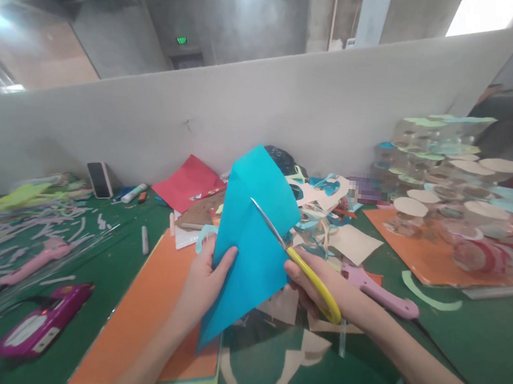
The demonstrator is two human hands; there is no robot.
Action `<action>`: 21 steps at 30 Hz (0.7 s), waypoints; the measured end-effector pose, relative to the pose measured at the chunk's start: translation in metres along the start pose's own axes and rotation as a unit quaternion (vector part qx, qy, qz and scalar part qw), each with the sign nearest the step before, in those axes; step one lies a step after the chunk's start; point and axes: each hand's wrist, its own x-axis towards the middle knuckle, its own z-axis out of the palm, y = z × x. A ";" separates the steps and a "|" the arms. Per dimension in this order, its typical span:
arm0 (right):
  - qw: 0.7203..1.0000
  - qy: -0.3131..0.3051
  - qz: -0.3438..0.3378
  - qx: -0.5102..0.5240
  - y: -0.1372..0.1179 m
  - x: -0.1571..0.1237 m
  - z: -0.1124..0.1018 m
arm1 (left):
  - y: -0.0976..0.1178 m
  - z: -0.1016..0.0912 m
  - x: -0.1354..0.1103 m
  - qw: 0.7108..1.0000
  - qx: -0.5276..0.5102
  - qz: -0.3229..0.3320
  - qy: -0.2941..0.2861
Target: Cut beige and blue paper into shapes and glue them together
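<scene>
A sheet of blue paper (pixel 253 246) is held up in front of me, its top edge cut into a curve. My left hand (pixel 209 272) pinches its left edge, with the thumb on the near face. My right hand (pixel 314 280) grips yellow-handled scissors (pixel 313 283), whose metal blades point up and left across the paper's right part. The blades look nearly closed. How far the lower blade reaches behind the sheet is hidden. Below the paper, orange sheets (pixel 133 313) lie on the green table (pixel 115 269).
Paper scraps (pixel 354 244) heap behind my right hand, beside a pink glue gun (pixel 383 294). Plastic cups topped with paper discs (pixel 411 206) stand on an orange sheet at right. At left lie another pink glue gun (pixel 38 261), a magenta device (pixel 43 322) and a phone (pixel 99 180).
</scene>
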 end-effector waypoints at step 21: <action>0.990 0.082 -0.057 -0.099 -0.001 0.000 0.002 | 0.004 0.002 -0.002 0.988 -0.057 -0.008 -0.141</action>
